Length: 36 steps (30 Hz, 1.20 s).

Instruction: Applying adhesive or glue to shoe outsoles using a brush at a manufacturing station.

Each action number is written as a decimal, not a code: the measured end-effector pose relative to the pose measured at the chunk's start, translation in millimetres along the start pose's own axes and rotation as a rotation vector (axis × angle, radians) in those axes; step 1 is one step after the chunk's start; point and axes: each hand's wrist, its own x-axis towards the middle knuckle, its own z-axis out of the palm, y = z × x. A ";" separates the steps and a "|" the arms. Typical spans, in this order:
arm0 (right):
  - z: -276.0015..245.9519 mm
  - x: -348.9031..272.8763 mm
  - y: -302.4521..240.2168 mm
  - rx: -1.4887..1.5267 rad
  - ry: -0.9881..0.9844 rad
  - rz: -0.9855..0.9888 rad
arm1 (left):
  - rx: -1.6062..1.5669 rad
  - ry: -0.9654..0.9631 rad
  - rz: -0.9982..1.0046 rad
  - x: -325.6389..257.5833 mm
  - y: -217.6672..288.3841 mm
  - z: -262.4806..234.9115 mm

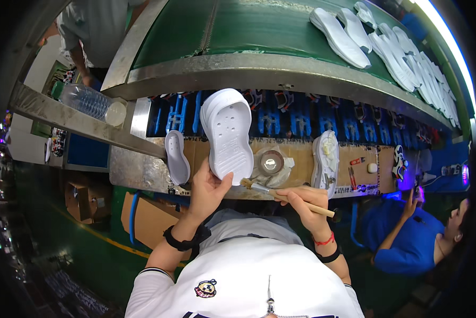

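My left hand (pixel 207 190) grips a white shoe sole (pixel 228 139) by its lower end, with the thumb on its inner face. Small holes dot the sole's upper part. In my right hand (pixel 305 204) is a paintbrush (pixel 269 191) with a pale wooden handle. Its bristles point left, close to the sole's lower right edge; I cannot tell if they touch. Just beyond the brush, a round bowl (pixel 272 162) sits on crumpled clear plastic. A smaller white sole (pixel 177 158) leans left of my left hand. Another white sole (pixel 325 160), with crumpled material on it, lies on the right.
A green conveyor belt (pixel 259 32) with a metal edge runs across the back, carrying several white soles (pixel 394 58) at right. Blue racks (pixel 301 123) stand beneath it. Red cutters (pixel 353 177) lie on the cardboard-covered bench. A person in blue (pixel 407 233) sits at right.
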 end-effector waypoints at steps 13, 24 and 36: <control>-9.1 6.0 7.1 -0.070 0.009 -0.129 | 0.043 0.001 0.009 2.8 0.3 1.1; -10.8 11.9 2.4 -0.145 0.000 -0.158 | 0.013 -0.005 0.022 4.9 2.2 2.2; -6.9 13.6 -2.3 -0.110 -0.004 -0.167 | 0.009 0.003 0.015 5.8 3.2 1.2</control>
